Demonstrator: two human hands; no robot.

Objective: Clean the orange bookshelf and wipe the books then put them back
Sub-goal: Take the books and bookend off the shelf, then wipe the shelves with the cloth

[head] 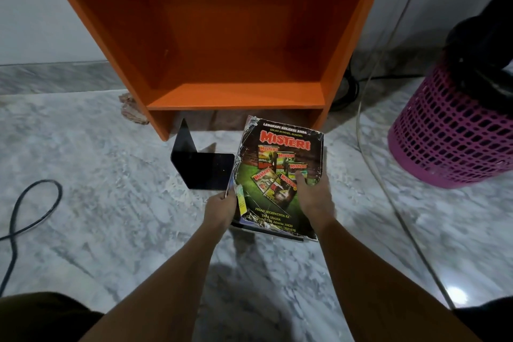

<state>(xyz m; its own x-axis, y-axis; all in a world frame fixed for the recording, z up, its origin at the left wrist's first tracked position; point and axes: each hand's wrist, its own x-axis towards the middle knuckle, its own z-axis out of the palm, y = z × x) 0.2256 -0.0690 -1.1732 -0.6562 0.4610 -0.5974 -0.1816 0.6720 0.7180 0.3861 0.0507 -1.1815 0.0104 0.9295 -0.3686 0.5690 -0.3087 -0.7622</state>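
A worn stack of books [280,175], top cover reading "MISTERI" and "LENGKAPI KOLEKSI ANDA", sits at 6 o'clock from the orange bookshelf [236,97]. The left hand [220,209] has its grip closed on the stack's 9 o'clock edge, the right hand [313,197] on its 3 o'clock edge, thumb on the cover.

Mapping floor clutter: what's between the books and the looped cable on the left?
A black bookend, close beside the books; from there to the cable only bare marble floor. The head view shows it.

Bare forearms [172,266], dark olive trousers [41,316] at knees
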